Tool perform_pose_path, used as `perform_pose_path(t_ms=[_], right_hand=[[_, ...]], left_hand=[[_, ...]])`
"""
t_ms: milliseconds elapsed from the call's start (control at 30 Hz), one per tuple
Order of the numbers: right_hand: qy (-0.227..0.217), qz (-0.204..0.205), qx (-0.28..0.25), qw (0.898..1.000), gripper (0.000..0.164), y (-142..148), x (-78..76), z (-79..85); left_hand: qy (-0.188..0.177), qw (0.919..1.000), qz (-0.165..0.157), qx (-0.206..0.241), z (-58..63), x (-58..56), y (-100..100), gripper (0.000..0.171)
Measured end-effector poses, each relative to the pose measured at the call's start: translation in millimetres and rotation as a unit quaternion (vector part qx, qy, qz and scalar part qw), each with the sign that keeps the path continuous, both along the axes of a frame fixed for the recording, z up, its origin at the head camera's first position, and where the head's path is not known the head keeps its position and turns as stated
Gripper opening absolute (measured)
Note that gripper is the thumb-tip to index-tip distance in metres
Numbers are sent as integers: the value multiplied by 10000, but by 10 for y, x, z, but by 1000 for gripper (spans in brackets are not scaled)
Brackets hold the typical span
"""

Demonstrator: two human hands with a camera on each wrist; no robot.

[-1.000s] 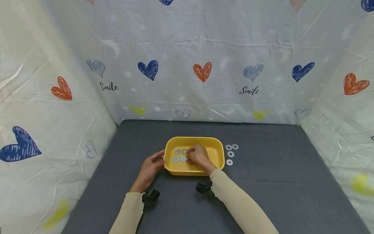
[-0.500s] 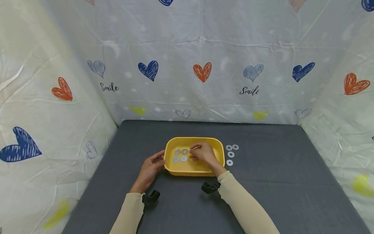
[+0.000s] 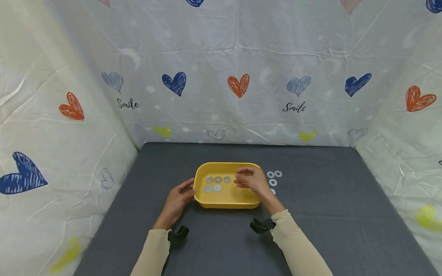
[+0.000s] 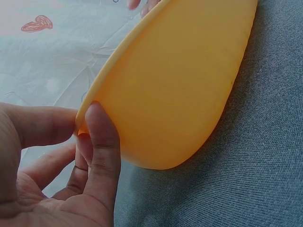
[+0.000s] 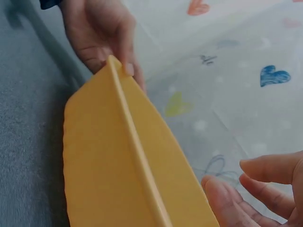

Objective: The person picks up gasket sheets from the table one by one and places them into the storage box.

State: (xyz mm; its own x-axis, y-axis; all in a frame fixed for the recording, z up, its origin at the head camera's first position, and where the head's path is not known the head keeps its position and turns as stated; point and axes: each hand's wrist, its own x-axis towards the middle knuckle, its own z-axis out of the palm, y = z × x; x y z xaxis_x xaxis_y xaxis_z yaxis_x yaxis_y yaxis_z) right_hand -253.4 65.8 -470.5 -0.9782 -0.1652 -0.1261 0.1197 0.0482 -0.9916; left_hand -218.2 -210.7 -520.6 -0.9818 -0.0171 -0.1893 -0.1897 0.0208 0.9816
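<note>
My left hand [image 3: 176, 201] pinches the left rim of a yellow plastic tray [image 3: 226, 205], thumb [image 4: 103, 137] on the near side and fingers beyond the rim. Flat grey washers lie in the tray's left half: a back row of three [image 3: 209, 179] and a front row of two [image 3: 207, 189]. Over the tray's right end hovers my right hand [image 3: 253, 180], its fingers loosely bent and apart with nothing visible between them. In the right wrist view, its thumb [image 5: 220, 196] stands apart from the other fingers.
Several more washers [image 3: 275, 183] lie on the dark grey tabletop [image 3: 317, 214] right of the tray, one partly hidden behind my right hand. A white sheet [image 3: 207, 50] with printed hearts encloses the table's back and sides.
My right hand has moved right, away from the washers, leaving a third washer visible in the back row. My left hand stays on the tray's rim.
</note>
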Motion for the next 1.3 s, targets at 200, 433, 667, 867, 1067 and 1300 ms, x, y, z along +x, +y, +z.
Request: perform_pose_path(t_ms=[200,433,667,867,1067,1300], right_hand=[[176,-129,-35,9998,22,178,78,21],[427,-232,253,9985,23,407,132,29],[737,-431,493,9951,24,641,161,36],[963,-549,765,9909,28,781,88,5],[1138,-851,1133,9834,25,934,7,-45],[1105,-1009,1518,9770,31,1148,-122,-170]], left_hand=[[13,10000,-52,-72,-9,-11,6,51],[-8,10000,-57,10,4,-10,20,52],[109,9998,-171,-30,-1,1,17,54],[180,9996,-178,-111,-17,16,-25,53],[184,9996,-198,-103,-19,9,-38,52],[127,9997,-188,-73,-17,0,-21,51]])
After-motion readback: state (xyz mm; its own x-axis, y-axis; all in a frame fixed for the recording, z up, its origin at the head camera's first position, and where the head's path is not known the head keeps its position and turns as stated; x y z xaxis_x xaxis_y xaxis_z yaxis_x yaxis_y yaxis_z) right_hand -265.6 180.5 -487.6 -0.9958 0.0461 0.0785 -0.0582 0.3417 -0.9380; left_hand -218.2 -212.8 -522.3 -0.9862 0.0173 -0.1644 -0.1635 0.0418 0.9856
